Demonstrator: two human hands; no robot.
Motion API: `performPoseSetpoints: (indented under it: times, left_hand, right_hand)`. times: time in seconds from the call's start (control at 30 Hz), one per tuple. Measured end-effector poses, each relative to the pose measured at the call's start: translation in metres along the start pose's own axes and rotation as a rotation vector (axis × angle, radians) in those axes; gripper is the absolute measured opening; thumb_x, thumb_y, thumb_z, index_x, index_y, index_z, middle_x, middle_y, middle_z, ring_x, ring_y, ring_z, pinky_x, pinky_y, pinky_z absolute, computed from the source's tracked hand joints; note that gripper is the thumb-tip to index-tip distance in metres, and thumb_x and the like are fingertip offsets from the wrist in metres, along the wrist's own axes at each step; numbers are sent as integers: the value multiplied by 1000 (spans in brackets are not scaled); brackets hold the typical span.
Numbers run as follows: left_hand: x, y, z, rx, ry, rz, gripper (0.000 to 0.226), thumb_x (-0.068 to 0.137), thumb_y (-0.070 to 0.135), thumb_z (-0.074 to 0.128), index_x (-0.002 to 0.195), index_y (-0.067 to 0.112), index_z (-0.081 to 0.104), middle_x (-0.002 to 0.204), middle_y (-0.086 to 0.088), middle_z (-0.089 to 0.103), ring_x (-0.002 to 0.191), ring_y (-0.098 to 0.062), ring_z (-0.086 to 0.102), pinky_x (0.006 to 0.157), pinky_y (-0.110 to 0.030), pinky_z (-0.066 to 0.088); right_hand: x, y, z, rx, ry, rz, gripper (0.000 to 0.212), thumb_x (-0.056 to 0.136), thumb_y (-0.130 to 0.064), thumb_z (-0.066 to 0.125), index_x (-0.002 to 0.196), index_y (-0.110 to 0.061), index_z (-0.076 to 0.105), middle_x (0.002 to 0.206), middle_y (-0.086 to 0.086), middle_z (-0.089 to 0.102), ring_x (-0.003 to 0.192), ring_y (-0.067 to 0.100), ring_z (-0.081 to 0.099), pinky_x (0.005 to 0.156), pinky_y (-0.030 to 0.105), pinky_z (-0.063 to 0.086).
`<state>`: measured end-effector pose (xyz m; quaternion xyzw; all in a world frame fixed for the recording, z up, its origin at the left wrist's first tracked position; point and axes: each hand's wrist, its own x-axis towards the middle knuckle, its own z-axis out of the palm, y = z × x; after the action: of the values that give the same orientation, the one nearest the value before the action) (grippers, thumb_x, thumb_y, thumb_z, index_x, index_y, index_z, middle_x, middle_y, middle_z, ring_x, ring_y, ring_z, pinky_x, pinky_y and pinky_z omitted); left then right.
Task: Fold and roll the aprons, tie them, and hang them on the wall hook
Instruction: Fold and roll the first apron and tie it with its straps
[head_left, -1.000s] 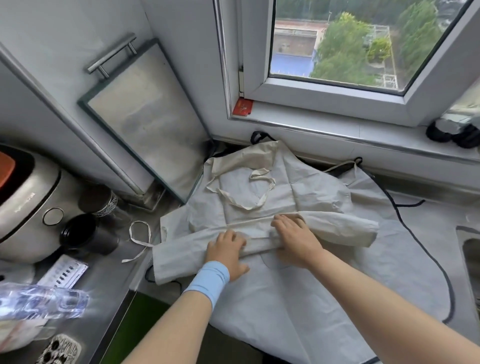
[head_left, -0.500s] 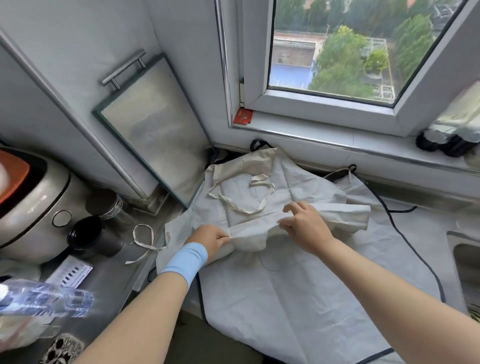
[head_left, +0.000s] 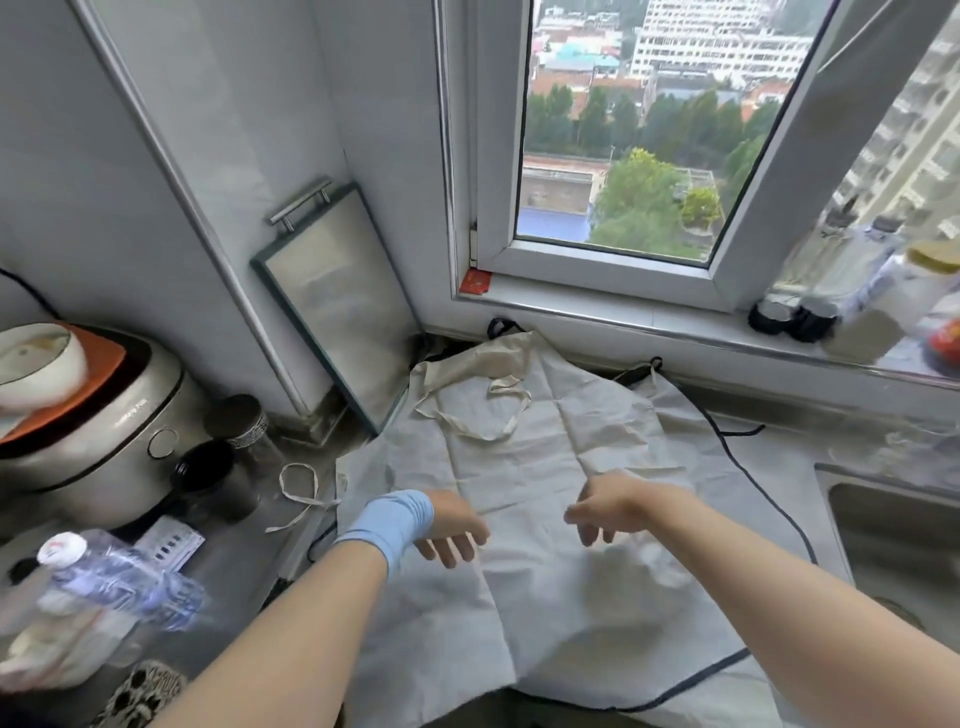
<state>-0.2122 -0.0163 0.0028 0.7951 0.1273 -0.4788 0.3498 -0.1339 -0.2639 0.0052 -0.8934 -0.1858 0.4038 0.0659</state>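
Comparing with a second ago, the cream apron is found unfolded flat, left hand and right hand loosely open above it; folding judged restarted.

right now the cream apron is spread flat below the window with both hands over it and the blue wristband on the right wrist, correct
No: the head view shows the blue wristband on the left wrist, behind the left hand. The rest holds: the cream apron is spread flat below the window, with the right hand over it.
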Motion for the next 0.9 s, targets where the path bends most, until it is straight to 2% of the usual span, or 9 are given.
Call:
performPoseSetpoints:
  times: [0.17,0.27,0.37,0.5,0.6,0.67,0.73,0.83,0.9]
  left_hand:
    - [18,10,-17,125,305,83,25,91,26,53,107,16,68,107,-2,72,82,-18,67,66,-24,49]
    - [36,21,-44,175,438,105,27,90,25,55,111,18,71,114,-1,69,96,-19,65,88,-24,50]
    - [61,31,-70,187,580,102,29,90,25,53,116,27,67,123,3,65,111,-20,60,94,-24,44]
    - [104,42,-95,178,600,70,38,91,24,55,127,33,58,134,5,56,118,-19,56,99,-29,44]
    - [137,45,-106,241,551,32,46,87,29,60,131,37,52,140,7,46,123,-18,52,103,-35,43]
    - [153,45,-108,298,522,45,52,84,34,64,134,36,49,141,7,43,126,-18,49,104,-36,42]
    - [164,43,-104,315,489,64,57,81,37,66,135,34,48,139,7,42,126,-18,49,103,-35,42]
    - [168,40,-102,317,522,77,42,86,41,61,127,32,57,132,6,49,121,-21,52,99,-36,45]
    - [165,39,-106,406,616,81,29,91,43,53,112,29,68,125,5,56,120,-22,51,98,-35,42]
  right_hand:
    - [17,-4,-8,-24,198,-25,31,87,-36,51,99,-19,74,101,4,72,96,25,64,82,32,52]
    - [47,-5,-26,-50,238,-64,30,89,-27,47,105,-21,72,108,5,71,102,27,63,85,35,53]
    - [87,-6,-45,-68,300,-120,34,93,-19,46,118,-28,66,124,2,64,115,25,59,91,33,49]
    - [150,-12,-59,-126,318,-181,50,93,-12,45,136,-34,53,145,-2,46,128,23,49,98,38,46]
    - [188,-20,-60,-308,330,-238,55,94,-17,51,145,-35,43,154,1,34,139,27,36,106,43,38]
    - [208,-23,-57,-458,342,-295,49,93,-21,56,139,-36,50,152,3,33,144,27,28,109,43,31]
    - [225,-21,-51,-512,406,-374,35,90,-20,58,121,-33,65,136,0,46,142,25,30,112,43,23]
    - [235,-19,-49,-333,477,-461,20,91,-21,54,98,-23,73,114,-5,62,140,21,38,117,47,14]
    - [225,-23,-57,-82,426,-420,18,94,-23,52,93,-20,70,103,-3,70,127,17,52,115,40,22]
